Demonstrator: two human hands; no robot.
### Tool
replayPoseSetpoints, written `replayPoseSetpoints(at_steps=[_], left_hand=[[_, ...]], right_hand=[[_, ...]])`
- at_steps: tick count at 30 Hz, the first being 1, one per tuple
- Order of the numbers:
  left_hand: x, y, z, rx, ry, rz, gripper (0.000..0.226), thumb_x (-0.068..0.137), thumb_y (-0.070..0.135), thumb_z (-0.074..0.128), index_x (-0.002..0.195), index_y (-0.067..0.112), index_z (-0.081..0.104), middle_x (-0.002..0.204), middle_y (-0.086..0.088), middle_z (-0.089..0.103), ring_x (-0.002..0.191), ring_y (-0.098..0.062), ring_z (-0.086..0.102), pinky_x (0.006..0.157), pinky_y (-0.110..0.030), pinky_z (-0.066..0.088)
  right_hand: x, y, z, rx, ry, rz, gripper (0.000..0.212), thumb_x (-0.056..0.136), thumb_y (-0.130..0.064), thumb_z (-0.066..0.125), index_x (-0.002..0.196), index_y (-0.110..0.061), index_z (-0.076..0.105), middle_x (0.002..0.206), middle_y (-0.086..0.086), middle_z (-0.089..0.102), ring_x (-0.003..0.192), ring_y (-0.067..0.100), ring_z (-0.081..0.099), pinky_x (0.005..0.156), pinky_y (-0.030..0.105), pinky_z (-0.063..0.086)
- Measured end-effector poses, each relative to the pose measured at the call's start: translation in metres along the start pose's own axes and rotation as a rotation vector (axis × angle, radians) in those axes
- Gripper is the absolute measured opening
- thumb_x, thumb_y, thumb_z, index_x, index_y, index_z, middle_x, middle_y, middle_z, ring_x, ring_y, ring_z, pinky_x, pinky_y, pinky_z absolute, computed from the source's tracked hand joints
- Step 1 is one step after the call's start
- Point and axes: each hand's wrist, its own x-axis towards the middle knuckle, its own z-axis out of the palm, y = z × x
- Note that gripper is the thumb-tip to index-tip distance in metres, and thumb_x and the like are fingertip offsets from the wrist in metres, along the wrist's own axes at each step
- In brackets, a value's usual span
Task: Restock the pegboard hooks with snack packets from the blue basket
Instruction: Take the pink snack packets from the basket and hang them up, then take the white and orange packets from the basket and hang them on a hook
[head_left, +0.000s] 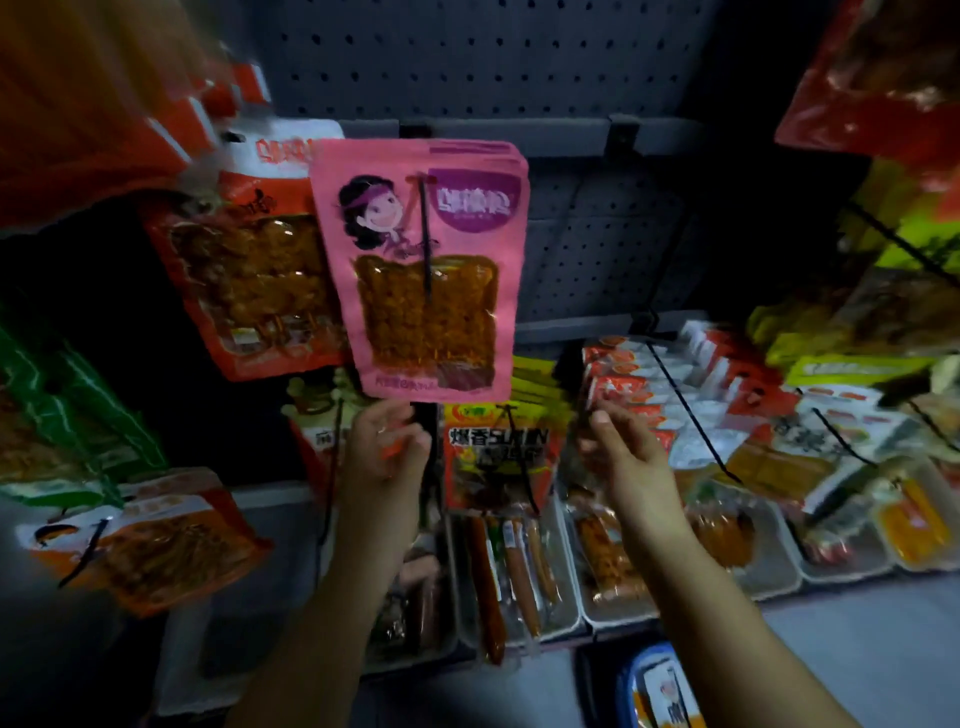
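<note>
A stack of pink snack packets (423, 270) hangs on a black hook (425, 239) of the grey pegboard (467, 57), upper centre. My left hand (387, 447) is raised just under the packets' bottom edge, fingers loosely curved, holding nothing that I can see. My right hand (621, 447) is lifted to the right of it, fingers relaxed and empty, apart from the packets. The blue basket (631, 675) shows at the bottom edge with a packet inside.
Orange-red packets (254, 280) hang left of the pink ones. A yellow-and-red packet (498, 452) hangs below centre, red-white packets (660, 395) on a long hook to the right. White trays of sausages (514, 571) line the shelf below. Green packets (67, 410) hang far left.
</note>
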Motion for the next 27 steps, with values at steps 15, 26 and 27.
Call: replayPoseSetpoints(at_steps=[15,26,27], left_hand=[[-0.185,-0.058,0.226,0.097,-0.887,-0.221,0.030,0.087,-0.002,0.058,0.083,0.027,0.059,0.077,0.006,0.063,0.068,0.004,0.057,0.068,-0.010,0.044],[-0.320,-0.350,0.411,0.344,-0.796,-0.661,0.024,0.086,-0.002,0.059,0.079,0.021,0.059,0.088,-0.005,0.061,0.083,-0.020,0.055,0.078,-0.029,0.044],[-0.331,-0.384,0.422,0.369,-0.782,-0.680,0.022,0.085,-0.003,0.060,0.081,0.018,0.059,0.094,-0.008,0.061,0.083,-0.019,0.055,0.079,-0.026,0.044]], right_hand=[[-0.142,0.152,-0.281,-0.027,0.424,0.320,0.012,0.094,-0.007,0.053,0.086,-0.009,0.062,0.067,0.001,0.063,0.056,0.011,0.056,0.055,0.020,0.044],[-0.085,0.434,-0.456,-0.396,0.188,0.711,0.012,0.092,-0.016,0.058,0.101,-0.011,0.065,0.086,0.007,0.063,0.080,0.023,0.060,0.082,0.039,0.050],[-0.076,0.466,-0.465,-0.452,0.149,0.728,0.015,0.092,-0.018,0.059,0.104,-0.011,0.066,0.087,0.006,0.064,0.084,0.025,0.062,0.082,0.037,0.049]])
